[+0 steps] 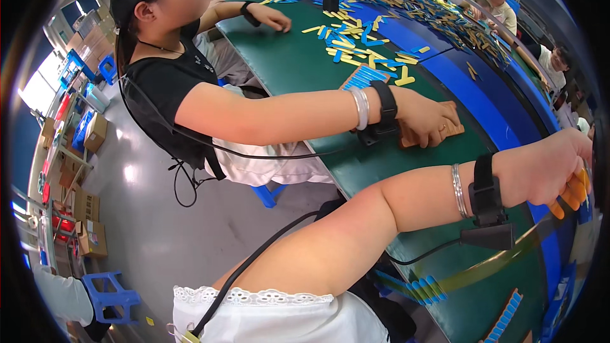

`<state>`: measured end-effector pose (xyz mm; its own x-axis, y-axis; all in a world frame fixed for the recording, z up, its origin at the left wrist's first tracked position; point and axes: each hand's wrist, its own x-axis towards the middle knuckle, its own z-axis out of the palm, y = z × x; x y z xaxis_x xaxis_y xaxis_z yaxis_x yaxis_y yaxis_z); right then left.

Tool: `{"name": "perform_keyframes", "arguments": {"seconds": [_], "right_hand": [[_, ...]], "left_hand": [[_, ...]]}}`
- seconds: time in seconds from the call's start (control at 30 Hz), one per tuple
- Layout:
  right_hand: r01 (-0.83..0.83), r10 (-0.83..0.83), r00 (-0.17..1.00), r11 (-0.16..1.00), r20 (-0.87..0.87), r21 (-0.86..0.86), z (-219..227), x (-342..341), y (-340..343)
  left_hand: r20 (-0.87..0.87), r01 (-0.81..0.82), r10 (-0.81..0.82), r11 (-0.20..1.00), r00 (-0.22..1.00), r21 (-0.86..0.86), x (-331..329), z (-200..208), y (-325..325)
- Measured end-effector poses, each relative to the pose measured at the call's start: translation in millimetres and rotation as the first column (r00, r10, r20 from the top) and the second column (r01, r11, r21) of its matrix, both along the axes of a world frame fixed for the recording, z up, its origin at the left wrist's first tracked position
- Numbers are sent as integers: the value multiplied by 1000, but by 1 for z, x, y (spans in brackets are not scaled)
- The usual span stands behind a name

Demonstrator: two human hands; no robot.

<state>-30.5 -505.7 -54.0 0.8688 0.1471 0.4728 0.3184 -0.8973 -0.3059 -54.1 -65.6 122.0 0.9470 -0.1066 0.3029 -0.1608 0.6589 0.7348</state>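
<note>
From the lower edge my left arm, in a white lace-trimmed sleeve, reaches to the right. My left hand (548, 168) is at the right rim, its fingers bent downward and close together. Orange coverings (572, 194) show on the fingertips; whatever they hold is hidden. A black strap with a small box (488, 206) sits on that wrist. Below the forearm are a row of blue round-ended pieces (426, 289) and an orange rack (505, 317) with blue pieces. My right hand is not in view.
Beside me on the left, a co-worker's hand (429, 117) rests on a brown wooden block (448, 124) on the green table (279, 57). Beyond lie another orange-edged rack (365, 77) and piles of blue and yellow strips (356, 38). A blue stool (113, 295) stands on the floor.
</note>
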Motion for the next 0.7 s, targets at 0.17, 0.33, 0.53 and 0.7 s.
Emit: {"name": "perform_keyframes", "arguments": {"seconds": [0.17,0.33,0.53,0.7], "right_hand": [[-79,166,962,929,-218,361,5,-64,76],[-112,136,968,986,-210,124,7,-99,122],[-267,262,964,948,49,176,-6,-88,204],[-292,298,936,955,-189,58,10,-96,230]], "left_hand": [[211,-4,5,1000,978,-5,11,-19,-9],[379,75,-38,994,925,-83,34,-30,-10],[583,-159,125,987,803,7,9,-38,13],[18,303,-303,951,953,-58,2,-9,31]]}}
